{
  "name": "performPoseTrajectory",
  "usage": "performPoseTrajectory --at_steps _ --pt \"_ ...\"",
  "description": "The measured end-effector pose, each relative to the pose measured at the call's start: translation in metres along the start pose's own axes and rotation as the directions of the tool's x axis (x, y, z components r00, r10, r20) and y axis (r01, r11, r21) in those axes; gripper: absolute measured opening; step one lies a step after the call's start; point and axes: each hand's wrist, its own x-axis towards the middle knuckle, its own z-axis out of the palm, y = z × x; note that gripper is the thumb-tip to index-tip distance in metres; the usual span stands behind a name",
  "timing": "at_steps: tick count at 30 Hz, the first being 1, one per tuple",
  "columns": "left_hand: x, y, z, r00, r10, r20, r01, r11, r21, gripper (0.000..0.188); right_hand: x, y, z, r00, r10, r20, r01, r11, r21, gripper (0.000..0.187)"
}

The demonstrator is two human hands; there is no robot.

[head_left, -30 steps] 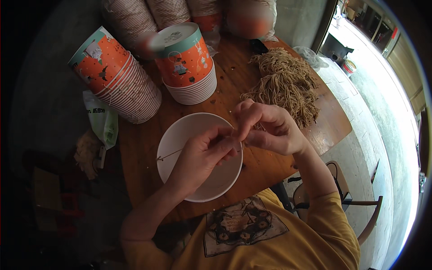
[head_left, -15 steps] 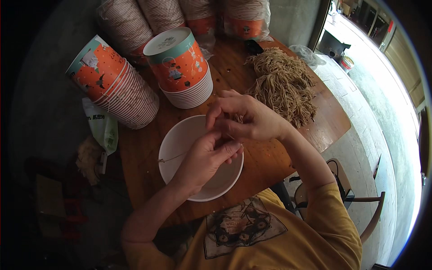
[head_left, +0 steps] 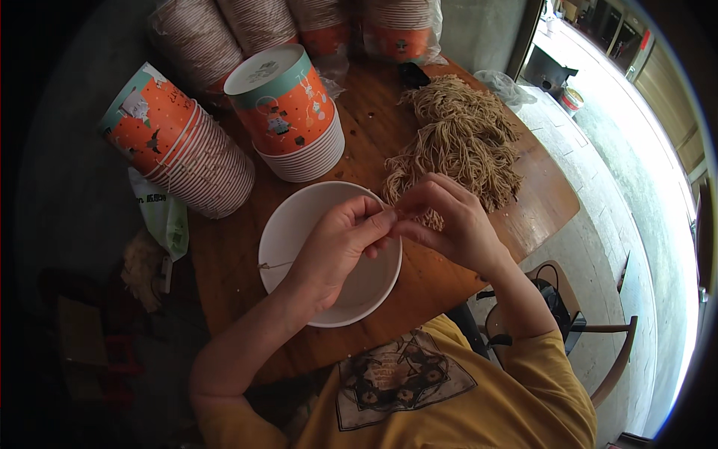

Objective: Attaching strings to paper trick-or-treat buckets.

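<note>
A white paper bucket (head_left: 289,218) stands mouth up before me. A thin tan cord (head_left: 277,265) comes through its left wall with a knot or loop there and runs in under my left hand (head_left: 333,243). That hand is held over the bucket's opening, thumb and fingers pinched on the cord. At its fingertips my right hand (head_left: 452,226) is also pinched together, at the bucket's right rim; the cord end between the two hands is barely visible. Just beyond my right hand lies a heaped pile of tan cords (head_left: 467,138).
Two stacks of orange-and-green paper buckets, one tilted (head_left: 176,142) and one upright (head_left: 284,116), stand at the far left of the wooden table (head_left: 516,243). Wrapped bucket stacks (head_left: 400,34) line the back. A dark object (head_left: 413,75) lies by the cords; a chair (head_left: 617,359) is at right.
My right hand has moved right and down, from above the left fingers to beside them, and its fingers have come together at the left fingertips. The view has shifted slightly.
</note>
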Motion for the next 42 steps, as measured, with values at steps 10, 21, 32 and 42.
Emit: performPoseTrajectory --at_steps 10,21,32,42 --pt "0.003 0.001 -0.001 0.998 -0.059 -0.015 0.058 0.995 -0.079 0.013 -0.014 -0.012 0.006 0.978 0.178 -0.107 -0.182 0.983 -0.031 0.015" --pt "0.007 0.003 -0.009 0.986 -0.139 0.095 0.153 0.975 -0.16 0.01 -0.023 -0.024 0.017 0.997 0.027 -0.068 -0.034 0.994 -0.105 0.014" --pt "0.005 0.004 -0.002 0.998 -0.006 0.062 0.006 1.0 0.004 0.015 -0.013 -0.005 0.004 0.989 0.127 -0.079 -0.127 0.992 -0.002 0.015" --pt "0.011 0.0 0.009 0.967 0.244 -0.065 -0.218 0.935 0.279 0.037 0.006 -0.002 0.001 0.985 -0.161 -0.056 0.146 0.967 -0.209 0.031"
